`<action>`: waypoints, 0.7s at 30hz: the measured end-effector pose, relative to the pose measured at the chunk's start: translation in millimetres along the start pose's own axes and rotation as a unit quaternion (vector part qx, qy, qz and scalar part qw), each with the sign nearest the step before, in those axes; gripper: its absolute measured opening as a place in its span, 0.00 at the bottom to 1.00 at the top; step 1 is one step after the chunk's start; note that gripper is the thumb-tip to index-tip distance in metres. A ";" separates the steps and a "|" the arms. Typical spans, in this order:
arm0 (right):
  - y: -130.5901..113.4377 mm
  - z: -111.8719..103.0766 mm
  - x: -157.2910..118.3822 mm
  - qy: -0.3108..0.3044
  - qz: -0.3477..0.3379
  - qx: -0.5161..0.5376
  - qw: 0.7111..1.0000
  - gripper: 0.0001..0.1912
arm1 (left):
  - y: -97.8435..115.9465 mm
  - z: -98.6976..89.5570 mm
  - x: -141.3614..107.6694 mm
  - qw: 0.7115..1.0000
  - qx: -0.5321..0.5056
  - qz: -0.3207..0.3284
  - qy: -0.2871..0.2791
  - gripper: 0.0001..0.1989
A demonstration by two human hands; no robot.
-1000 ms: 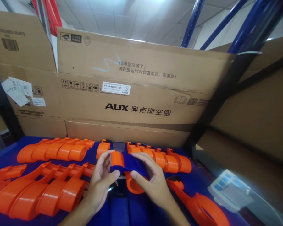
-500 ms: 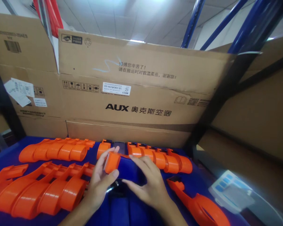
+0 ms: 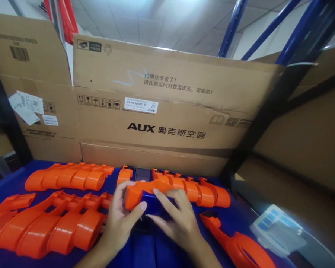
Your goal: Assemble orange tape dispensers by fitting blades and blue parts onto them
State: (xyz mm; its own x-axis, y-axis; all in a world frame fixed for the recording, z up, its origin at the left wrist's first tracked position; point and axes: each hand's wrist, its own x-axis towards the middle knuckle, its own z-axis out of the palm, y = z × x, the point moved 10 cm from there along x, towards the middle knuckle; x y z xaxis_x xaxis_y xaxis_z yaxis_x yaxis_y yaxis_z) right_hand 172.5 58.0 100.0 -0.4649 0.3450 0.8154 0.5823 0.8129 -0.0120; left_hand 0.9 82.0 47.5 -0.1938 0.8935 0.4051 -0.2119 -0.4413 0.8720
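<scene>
My left hand [image 3: 123,214] is wrapped round the left end of an orange plastic part [image 3: 134,196], its thumb in front. A blue piece [image 3: 153,203] lies against the orange part between my hands. My right hand [image 3: 181,214] touches the blue piece with its fingertips; its thumb is apart below. Behind my hands, the orange part's upper edge extends to the right. The lower side of the blue piece is partly hidden by my fingers.
Orange tape-dispenser-like parts stand in rows at the back left [image 3: 75,176], front left [image 3: 44,230] and back right [image 3: 206,193]. Another [image 3: 248,247] lies front right, beside a clear plastic box [image 3: 279,230]. A phone-like object [image 3: 143,175] lies near the cardboard [image 3: 173,149].
The orange part has turned, so more of its long upper side shows above the blue piece. My left fingers have curled behind it, and the view has shifted slightly.
</scene>
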 end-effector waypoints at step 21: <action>57.1 31.4 -36.0 0.074 0.341 0.360 0.866 0.31 | -16.4 33.4 -15.0 0.973 0.100 0.049 -0.200 0.48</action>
State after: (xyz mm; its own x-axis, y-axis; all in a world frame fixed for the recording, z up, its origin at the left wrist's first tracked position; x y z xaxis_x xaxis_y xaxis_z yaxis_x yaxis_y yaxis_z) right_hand 201.6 106.8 51.8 -0.0557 0.8388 0.5416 0.0971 0.5445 -0.8332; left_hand 39.3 78.6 36.3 0.1933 0.8263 0.5291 -0.0123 -0.5371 0.8434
